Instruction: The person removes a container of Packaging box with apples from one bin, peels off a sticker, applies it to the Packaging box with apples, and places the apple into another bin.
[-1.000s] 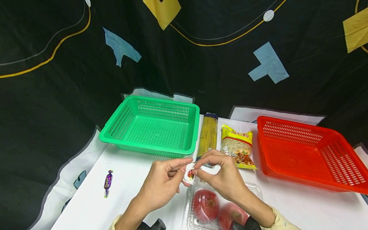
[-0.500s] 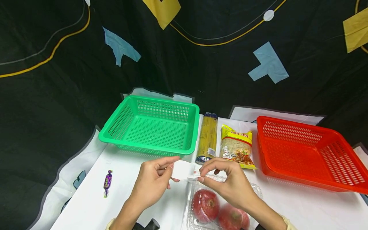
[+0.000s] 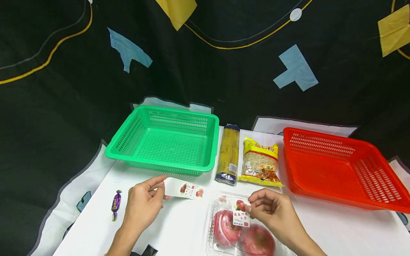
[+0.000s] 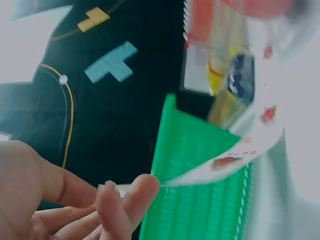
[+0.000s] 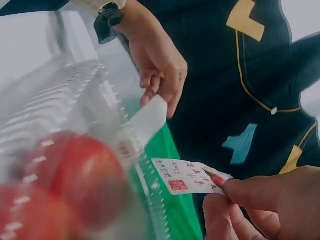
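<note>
My left hand (image 3: 142, 204) pinches one end of a white strip of stickers (image 3: 184, 188) printed with small red fruit. The strip stretches rightward toward a clear plastic clamshell box (image 3: 209, 231); how far it runs over the box is hard to tell. Inside the box are red apples (image 3: 257, 240). Between thumb and finger, my right hand (image 3: 277, 209) holds a single apple sticker (image 3: 241, 218) by its edge, above the lid. In the right wrist view this sticker (image 5: 187, 176) looks apart from the strip, its print facing the camera.
Behind the hands stand a green basket (image 3: 161, 167) and, to the right, a red basket (image 3: 333, 199). A long yellow pack (image 3: 228, 153) and a yellow bag of pasta (image 3: 261, 161) lie between them. A purple wrapped candy (image 3: 116, 205) lies at the left.
The hands have drawn apart: the left moved left with the strip, the right moved right and down with the sticker. The strip's printed side and the sticker's print now show.
</note>
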`<state>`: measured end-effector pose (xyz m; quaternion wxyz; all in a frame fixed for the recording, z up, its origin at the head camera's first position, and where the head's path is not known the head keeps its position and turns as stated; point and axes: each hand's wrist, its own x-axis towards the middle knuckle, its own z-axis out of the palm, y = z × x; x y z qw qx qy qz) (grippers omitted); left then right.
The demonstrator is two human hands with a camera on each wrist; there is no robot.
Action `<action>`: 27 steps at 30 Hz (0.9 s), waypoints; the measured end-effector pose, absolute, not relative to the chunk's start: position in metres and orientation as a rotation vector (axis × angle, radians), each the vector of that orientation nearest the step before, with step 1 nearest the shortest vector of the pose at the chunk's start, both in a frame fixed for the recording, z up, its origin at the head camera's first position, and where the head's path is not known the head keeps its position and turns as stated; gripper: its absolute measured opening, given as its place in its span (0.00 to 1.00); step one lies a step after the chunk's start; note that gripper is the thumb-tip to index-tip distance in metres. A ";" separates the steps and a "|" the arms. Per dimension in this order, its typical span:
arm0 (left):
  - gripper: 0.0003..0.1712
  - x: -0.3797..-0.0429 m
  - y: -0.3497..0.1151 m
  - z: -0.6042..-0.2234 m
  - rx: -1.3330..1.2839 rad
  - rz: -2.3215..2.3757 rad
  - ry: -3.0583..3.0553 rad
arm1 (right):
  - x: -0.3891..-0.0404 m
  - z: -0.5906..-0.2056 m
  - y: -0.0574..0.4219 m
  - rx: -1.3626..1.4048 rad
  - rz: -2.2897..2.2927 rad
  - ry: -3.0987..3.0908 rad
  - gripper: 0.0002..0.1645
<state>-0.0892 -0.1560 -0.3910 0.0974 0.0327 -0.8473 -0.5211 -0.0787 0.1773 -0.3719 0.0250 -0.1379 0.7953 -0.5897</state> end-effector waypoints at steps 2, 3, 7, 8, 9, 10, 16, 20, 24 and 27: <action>0.16 -0.089 -0.162 -0.395 0.145 -1.479 -2.532 | -0.075 -0.377 0.182 -0.390 -1.825 2.440 0.12; 0.17 -0.089 -0.165 -0.397 0.163 -1.447 -2.544 | -0.073 -0.380 0.184 -0.384 -1.823 2.429 0.11; 0.17 -0.090 -0.171 -0.405 0.208 -1.339 -2.566 | -0.069 -0.388 0.191 -0.381 -1.796 2.379 0.08; 0.17 -0.090 -0.172 -0.406 0.216 -1.309 -2.566 | -0.068 -0.390 0.192 -0.381 -1.789 2.362 0.08; 0.17 -0.091 -0.172 -0.408 0.222 -1.279 -2.567 | -0.068 -0.391 0.194 -0.381 -1.779 2.348 0.07; 0.18 -0.091 -0.173 -0.410 0.226 -1.255 -2.566 | -0.068 -0.392 0.195 -0.377 -1.762 2.350 0.06; 0.22 -0.094 -0.176 -0.417 0.236 -1.213 -2.614 | -0.067 -0.397 0.195 -0.406 -1.630 2.491 0.09; 0.25 -0.096 -0.176 -0.420 0.235 -1.229 -2.669 | -0.068 -0.398 0.194 -0.412 -1.545 2.569 0.09; 0.25 -0.097 -0.174 -0.420 0.242 -1.229 -2.702 | -0.069 -0.396 0.193 -0.435 -1.465 2.643 0.10; 0.26 -0.096 -0.173 -0.419 0.233 -1.240 -2.723 | -0.069 -0.395 0.193 -0.485 -1.421 2.703 0.11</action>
